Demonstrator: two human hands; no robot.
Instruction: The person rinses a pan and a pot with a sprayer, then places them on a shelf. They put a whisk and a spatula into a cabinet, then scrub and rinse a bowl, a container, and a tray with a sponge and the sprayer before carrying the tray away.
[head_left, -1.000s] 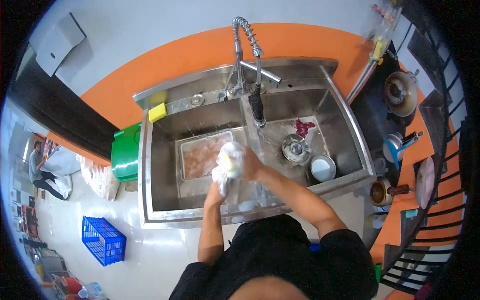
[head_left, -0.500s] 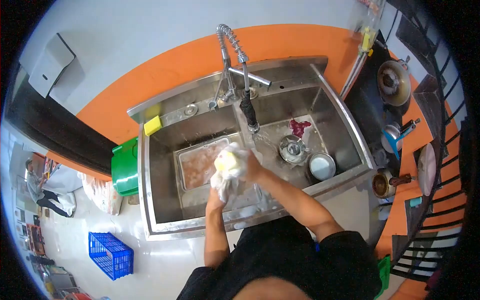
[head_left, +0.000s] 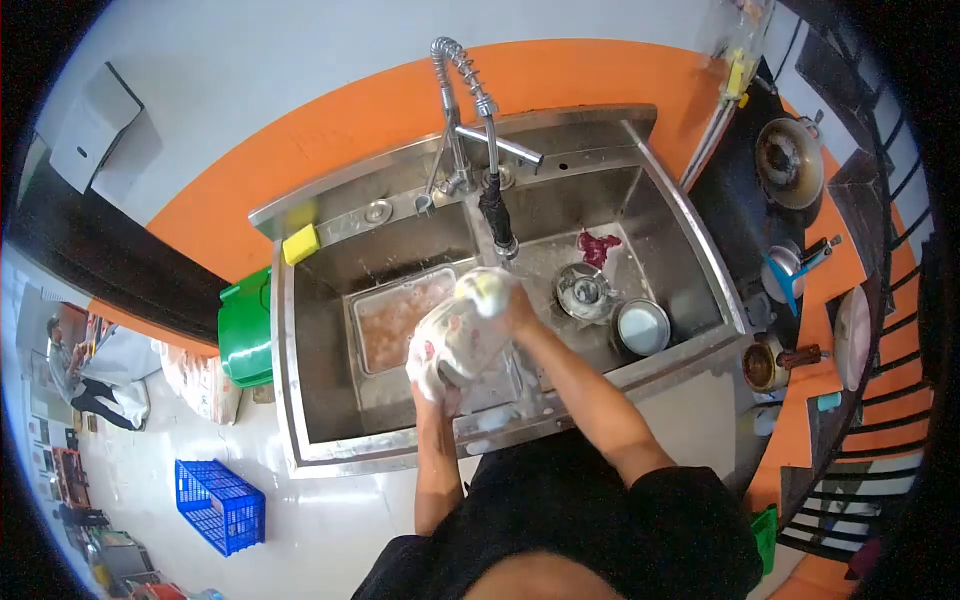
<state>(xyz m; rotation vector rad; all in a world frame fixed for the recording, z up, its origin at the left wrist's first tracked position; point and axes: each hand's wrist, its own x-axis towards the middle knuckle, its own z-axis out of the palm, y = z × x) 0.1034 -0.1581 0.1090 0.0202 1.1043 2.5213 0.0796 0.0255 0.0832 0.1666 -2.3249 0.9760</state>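
Note:
Over the divider side of the left basin, my left hand (head_left: 438, 398) grips a pale, soapy dish with reddish marks (head_left: 455, 345); its exact shape is blurred. My right hand (head_left: 517, 312) is closed round a foamy yellow sponge (head_left: 485, 290) at the dish's upper edge. Suds cover part of both hands and hide some fingers. Below and left, a rectangular tray (head_left: 362, 352) of cloudy brownish water sits in the basin. The spring faucet's black-wrapped spray head (head_left: 497, 220) hangs just above the dish.
In the right basin are a metal pot lid (head_left: 583, 292), a round pot (head_left: 643, 328) and a dark red cloth-like scrap (head_left: 598, 248). Another yellow sponge (head_left: 300, 244) rests on the sink's left corner. A green bin (head_left: 245, 330) and blue crate (head_left: 222, 508) stand left; a distant person (head_left: 62, 362) works beyond.
The dish has turned, so its broad marked side now shows. My right hand with the sponge has moved up and slightly right, and my left hand has shifted slightly.

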